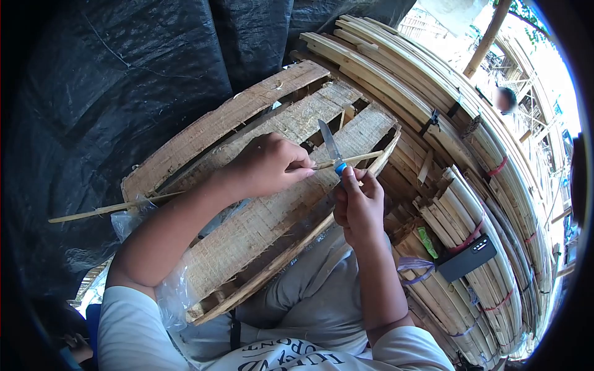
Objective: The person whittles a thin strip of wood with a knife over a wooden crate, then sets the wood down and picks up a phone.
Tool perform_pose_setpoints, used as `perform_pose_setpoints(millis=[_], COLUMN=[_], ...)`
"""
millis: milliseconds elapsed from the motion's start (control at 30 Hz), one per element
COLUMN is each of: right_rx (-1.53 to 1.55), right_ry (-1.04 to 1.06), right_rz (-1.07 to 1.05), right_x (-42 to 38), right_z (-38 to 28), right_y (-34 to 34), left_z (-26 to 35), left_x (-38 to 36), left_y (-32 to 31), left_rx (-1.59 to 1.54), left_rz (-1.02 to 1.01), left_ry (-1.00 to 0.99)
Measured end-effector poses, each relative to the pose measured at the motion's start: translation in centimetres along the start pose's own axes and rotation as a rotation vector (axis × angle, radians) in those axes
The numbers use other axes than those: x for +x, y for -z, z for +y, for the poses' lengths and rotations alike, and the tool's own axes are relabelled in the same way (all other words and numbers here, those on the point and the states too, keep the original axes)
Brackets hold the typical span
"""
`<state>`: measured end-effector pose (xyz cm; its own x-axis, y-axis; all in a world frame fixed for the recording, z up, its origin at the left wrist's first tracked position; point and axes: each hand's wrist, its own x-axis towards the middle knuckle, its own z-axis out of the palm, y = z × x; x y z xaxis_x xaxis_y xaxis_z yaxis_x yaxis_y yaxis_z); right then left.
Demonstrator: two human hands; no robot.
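My left hand [272,166] is closed round a long thin wooden strip [111,211], which runs under my left forearm and out past my fingers to the right. In my right hand [361,201] is a knife [331,143] with a blue handle, its blade pointing up and away from me. The blade's base is at the strip, close to my left fingertips. Both hands are above a slatted wooden bench [247,247] of rough planks.
Bundled wooden strips [402,71] are stacked behind and to the right. A dark phone [466,258] and a green wrapper [427,242] lie on them. Clear plastic [173,297] hangs at the bench's left end. A black tarp [142,55] covers the back left. Another person [505,99] is far right.
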<state>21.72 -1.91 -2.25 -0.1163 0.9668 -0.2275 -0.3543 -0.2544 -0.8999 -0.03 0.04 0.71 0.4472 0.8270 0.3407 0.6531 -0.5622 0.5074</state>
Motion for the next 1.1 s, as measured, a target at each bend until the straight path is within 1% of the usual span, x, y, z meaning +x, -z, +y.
perform_pose_setpoints(millis=[67,200,267,300,367,400,467,533,633,700,767,833,933,1067,1100], right_rx=[0.206,0.223,0.146,0.147,0.002,0.000,-0.141,-0.149,-0.254,-0.292,-0.330,-0.391,-0.439,-0.465,-0.423], right_ry=[-0.146,-0.158,-0.067,-0.067,0.150,0.151,0.288,0.305,0.424,0.424,0.427,0.523,0.563,0.573,0.542], right_rz=[-0.047,-0.077,0.006,0.007,0.143,0.142,0.182,0.142,0.073,0.077,0.079,0.076,0.024,-0.013,-0.029], right_x=[0.1,0.4,0.2,0.3,0.9,1.2,1.8,1.9,2.2,2.5,2.7,2.8,2.7,3.2,3.5], right_z=[-0.1,0.4,0.6,0.7,0.8,0.8,0.8,0.9,1.7,1.9,1.9,2.0,1.8,1.5,1.7], right_y=[0.1,0.4,-0.1,-0.1,-0.2,-0.1,0.3,0.3,-0.3,-0.2,-0.1,0.0,-0.1,0.4,0.6], left_z=[0.2,0.0,-0.1,-0.2,-0.2,-0.1,0.0,0.2,0.2,0.3,0.5,0.3,0.3,0.4,0.4], left_x=[0.0,0.0,0.0,0.0,0.0,0.0,0.0,0.0,0.0,0.0,0.1,0.0,0.0,0.0,0.0], left_y=[0.1,-0.1,-0.1,-0.1,-0.1,-0.1,0.0,0.1,0.1,0.1,0.3,0.2,0.2,0.2,0.2], left_rx=[-0.003,-0.006,0.004,0.004,0.007,0.007,0.002,0.018,0.027,0.022,0.020,0.015,0.013,0.005,0.005], left_rz=[0.004,0.005,0.001,0.000,-0.009,-0.006,-0.013,-0.015,-0.010,0.003,-0.030,-0.016,-0.009,-0.008,-0.009], left_ry=[0.011,0.003,0.003,0.003,0.013,0.014,0.024,0.021,0.011,0.005,0.041,0.029,0.011,0.000,0.000])
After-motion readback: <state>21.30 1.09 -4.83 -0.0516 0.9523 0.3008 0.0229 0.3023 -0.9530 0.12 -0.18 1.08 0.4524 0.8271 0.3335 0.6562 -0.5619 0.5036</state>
